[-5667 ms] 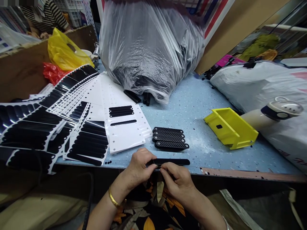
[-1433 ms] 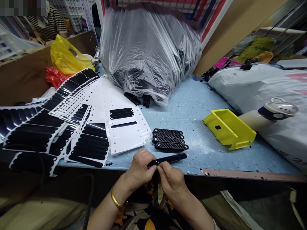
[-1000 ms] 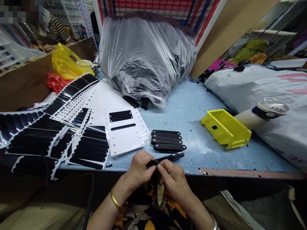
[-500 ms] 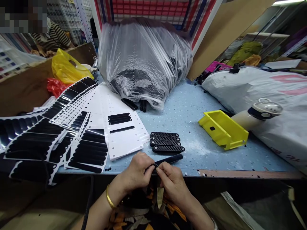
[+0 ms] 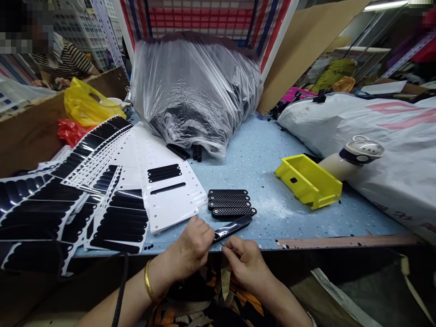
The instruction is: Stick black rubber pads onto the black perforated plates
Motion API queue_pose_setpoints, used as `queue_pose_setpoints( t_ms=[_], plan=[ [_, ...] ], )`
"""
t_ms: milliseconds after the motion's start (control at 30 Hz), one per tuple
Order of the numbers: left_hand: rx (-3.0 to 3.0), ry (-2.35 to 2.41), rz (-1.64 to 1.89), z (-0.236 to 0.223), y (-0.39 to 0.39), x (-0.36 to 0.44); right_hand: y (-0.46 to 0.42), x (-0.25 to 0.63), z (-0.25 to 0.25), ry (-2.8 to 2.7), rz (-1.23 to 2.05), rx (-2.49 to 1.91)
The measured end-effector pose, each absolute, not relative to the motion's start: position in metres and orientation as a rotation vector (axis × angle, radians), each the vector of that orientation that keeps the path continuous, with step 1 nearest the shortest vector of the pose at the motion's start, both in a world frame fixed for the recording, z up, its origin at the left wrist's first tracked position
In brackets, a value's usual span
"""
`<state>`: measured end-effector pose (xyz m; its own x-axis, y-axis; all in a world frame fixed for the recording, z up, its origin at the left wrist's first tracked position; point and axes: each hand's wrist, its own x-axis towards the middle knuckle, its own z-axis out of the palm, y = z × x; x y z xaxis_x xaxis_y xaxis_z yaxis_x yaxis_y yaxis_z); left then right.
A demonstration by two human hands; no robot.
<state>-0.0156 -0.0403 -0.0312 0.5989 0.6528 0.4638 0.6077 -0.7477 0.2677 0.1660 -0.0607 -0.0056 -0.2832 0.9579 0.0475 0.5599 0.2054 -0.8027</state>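
Observation:
My left hand [image 5: 193, 246] is closed on one end of a long glossy black strip [image 5: 234, 225], which slants up to the right over the table's front edge. My right hand [image 5: 245, 262] sits just below and right of it, fingers pinched together near the strip's held end; what they pinch is too small to make out. Several black textured strips [image 5: 230, 204] lie side by side on the blue table [image 5: 272, 159] just beyond the hands. A white backing sheet [image 5: 172, 202] with black strip stickers lies to the left of them.
Many sheets of black stickers [image 5: 57, 204] fan over the table's left side. A large clear bag of black parts [image 5: 194, 91] stands at the back. A yellow plastic tray [image 5: 308, 180], a white bottle [image 5: 350, 156] and a white sack [image 5: 381, 131] are on the right. Another person in stripes [image 5: 64, 63] sits far left.
My right hand has drawn down and away from the strip's end, pinched. The strip's free end has tilted up. The view has shifted slightly upward and right.

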Motion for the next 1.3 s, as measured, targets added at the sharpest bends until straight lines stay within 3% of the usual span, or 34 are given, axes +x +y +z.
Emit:
queue_pose_setpoints(
  t_ms=[133,367,667,900,1300],
  plan=[
    [2.817,1.081,0.785,-0.029,-0.044,-0.014,-0.061,0.21,-0.003,-1.886,0.793,-1.488],
    [2.858,1.009,0.723,-0.019,-0.053,-0.009,-0.018,0.311,-0.035,-1.803,0.215,-1.868],
    [2.932,1.001,0.704,-0.019,-0.054,-0.005,-0.007,0.307,-0.015,-1.894,0.048,-1.773],
    [2.999,0.977,0.639,-0.003,-0.059,0.001,-0.071,0.207,0.01,-2.126,0.371,-1.196],
    [3.201,0.767,0.567,0.005,-0.07,0.02,-0.095,0.193,0.012,-2.161,0.417,-1.233]
  ],
)
